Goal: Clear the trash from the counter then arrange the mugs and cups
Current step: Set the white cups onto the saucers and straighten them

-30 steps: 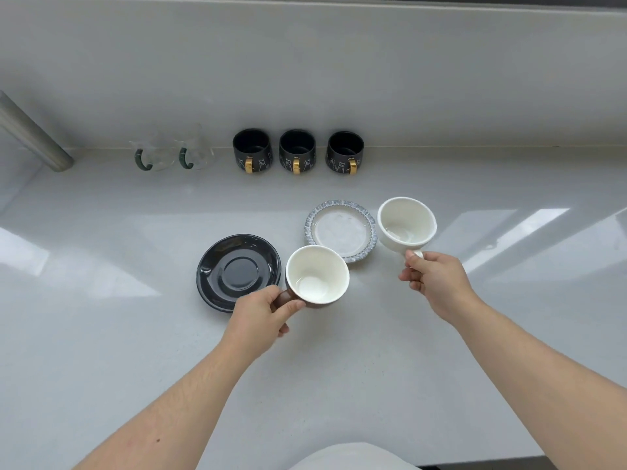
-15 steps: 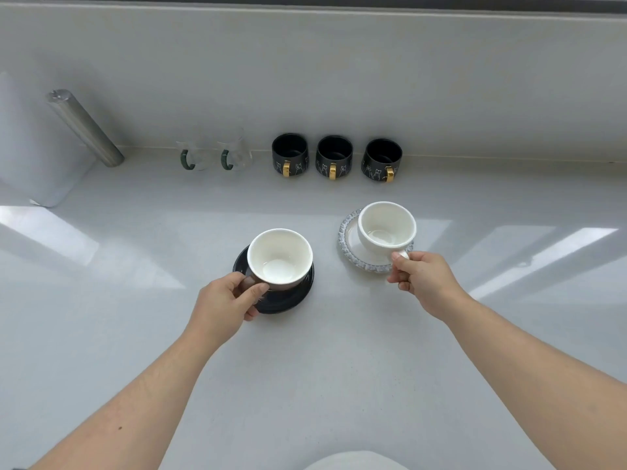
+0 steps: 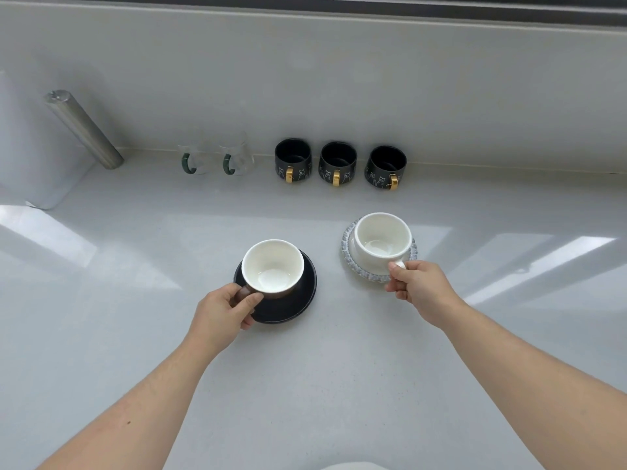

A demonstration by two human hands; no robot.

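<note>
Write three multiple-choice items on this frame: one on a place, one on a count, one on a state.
1. Where is the brown cup?
A. on the black saucer
B. beside the glass mugs
C. on the patterned saucer

2. How many black mugs line the back wall?
A. two
B. three
C. five

3. What is the right hand doing?
A. resting flat on the counter
B. gripping the white cup by its handle
C. pouring

Answers: 1 A, dark rim shows beneath it; 2 B, three gold handles show; 3 B, fingers pinch the handle.
</note>
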